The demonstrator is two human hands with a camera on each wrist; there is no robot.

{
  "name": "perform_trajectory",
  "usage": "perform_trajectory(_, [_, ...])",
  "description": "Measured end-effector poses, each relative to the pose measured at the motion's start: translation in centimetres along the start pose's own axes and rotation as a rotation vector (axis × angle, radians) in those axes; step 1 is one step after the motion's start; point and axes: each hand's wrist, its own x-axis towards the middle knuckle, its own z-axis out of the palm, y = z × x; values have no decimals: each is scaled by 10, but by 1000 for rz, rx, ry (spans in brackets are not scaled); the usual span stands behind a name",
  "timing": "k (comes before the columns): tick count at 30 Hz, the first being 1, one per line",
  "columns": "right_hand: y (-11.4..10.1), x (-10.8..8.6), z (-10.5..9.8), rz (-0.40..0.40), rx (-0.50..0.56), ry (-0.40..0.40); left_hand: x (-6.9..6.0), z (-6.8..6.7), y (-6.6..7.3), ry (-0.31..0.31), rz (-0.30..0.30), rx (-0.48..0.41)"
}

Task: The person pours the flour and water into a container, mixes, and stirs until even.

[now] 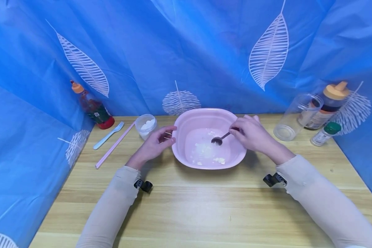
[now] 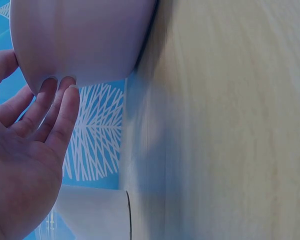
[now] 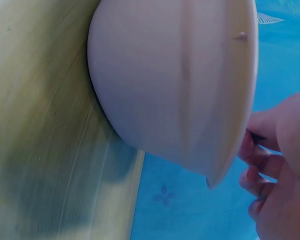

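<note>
My left hand (image 1: 156, 142), fingers loosely extended, touches the basin (image 1: 210, 117) at nine o'clock; my right hand (image 1: 250, 132), curled, pinches the spoon (image 1: 217, 141) toward three; white clumps (image 1: 219, 160) are in, seemingly unblended.

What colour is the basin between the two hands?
The basin is pale pink, with no printed pattern visible; the head view shows it best.

Kitchen-like set-up, curtained off: blue sheeting (image 1: 210, 51) on 3 sides; table (image 1: 201, 203) bears fork (image 1: 109, 135), squeeze bottle (image 1: 96, 112).
</note>
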Motion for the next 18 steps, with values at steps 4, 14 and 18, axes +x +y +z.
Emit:
perform_trajectory(4, [-3, -3, -1, -32, 29, -45, 0, 0, 0, -1, -3, 0])
perform_trajectory(14, [-14, 2, 11, -111, 194, -88, 1, -1, -1, 1, 7, 1])
perform_trajectory(18, [-18, 9, 17, -121, 236, -84, 1, -1, -1, -1, 14, 0])
